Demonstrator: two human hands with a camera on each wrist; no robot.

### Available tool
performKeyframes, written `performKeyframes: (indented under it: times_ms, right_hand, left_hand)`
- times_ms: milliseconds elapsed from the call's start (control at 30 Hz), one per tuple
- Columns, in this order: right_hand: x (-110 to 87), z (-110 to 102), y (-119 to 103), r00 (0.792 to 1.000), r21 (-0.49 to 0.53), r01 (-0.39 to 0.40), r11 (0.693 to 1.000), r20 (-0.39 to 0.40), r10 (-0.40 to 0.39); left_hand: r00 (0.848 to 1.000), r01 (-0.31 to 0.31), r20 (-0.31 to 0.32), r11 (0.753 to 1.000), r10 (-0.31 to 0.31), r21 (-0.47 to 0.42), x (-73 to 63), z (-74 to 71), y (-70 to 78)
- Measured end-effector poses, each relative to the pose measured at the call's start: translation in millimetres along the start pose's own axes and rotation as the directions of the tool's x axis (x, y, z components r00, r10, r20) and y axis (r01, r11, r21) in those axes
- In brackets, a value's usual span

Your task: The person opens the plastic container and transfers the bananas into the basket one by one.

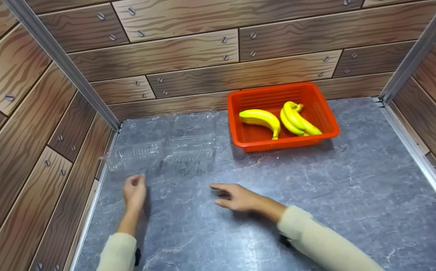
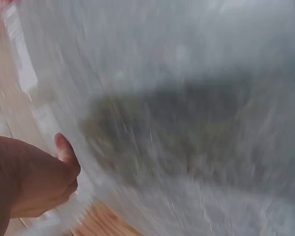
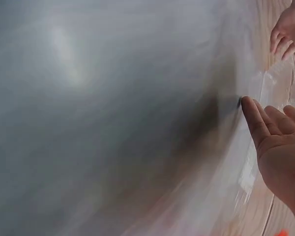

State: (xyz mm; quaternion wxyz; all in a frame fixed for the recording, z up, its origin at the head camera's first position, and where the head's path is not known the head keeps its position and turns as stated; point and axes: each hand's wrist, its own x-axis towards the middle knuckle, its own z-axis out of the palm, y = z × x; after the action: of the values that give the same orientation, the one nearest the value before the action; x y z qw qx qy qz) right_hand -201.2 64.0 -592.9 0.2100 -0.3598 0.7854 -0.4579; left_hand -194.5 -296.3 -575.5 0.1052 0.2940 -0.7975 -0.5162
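Two clear plastic clamshell containers stand side by side at the back left, lids up: the left container (image 1: 135,155) and the right container (image 1: 189,154). Just in front of the left one is my left hand (image 1: 134,192), fingers loosely bent and holding nothing; the left wrist view catches this hand (image 2: 42,177) from the side. My right hand (image 1: 238,197) hovers over the table's middle, in front of the right container, with thumb and fingers apart and nothing between them. In the right wrist view, the fingers of my right hand (image 3: 282,152) are extended.
A red plastic basket (image 1: 278,143) stands at the back, right of the containers. Inside lie a single banana (image 1: 261,118) and a small bunch of bananas (image 1: 295,118). Wood-patterned panels (image 1: 191,49) wall in the grey marbled table (image 1: 338,195) at the back and both sides.
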Motion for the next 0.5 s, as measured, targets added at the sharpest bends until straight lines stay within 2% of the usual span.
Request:
performKeyframes:
  times_ms: [100, 233, 400, 500]
  right_hand:
    - [-34.6, -15, 12, 0.999, 0.004, -0.022, 1.0, -0.042, 0.022]
    - [-80.6, -36, 27, 0.988, -0.011, -0.051, 0.999, -0.148, 0.049]
    - [-125.4, -56, 35, 0.959, -0.041, -0.117, 0.992, -0.265, 0.102]
    - [-145.1, -63, 37, 0.935, -0.074, -0.157, 0.985, -0.333, 0.124]
  left_hand:
    - [0.996, -0.089, 0.033, 0.991, 0.087, 0.095, -22.2, 16.9, 0.4]
    - [0.972, -0.203, 0.145, 0.973, 0.186, 0.113, -51.9, 40.6, 1.7]
    - [0.918, -0.294, 0.292, 0.955, 0.269, 0.046, -83.6, 58.7, 4.9]
    - [0.866, -0.346, 0.383, 0.938, 0.321, -0.004, -98.0, 66.6, 6.7]
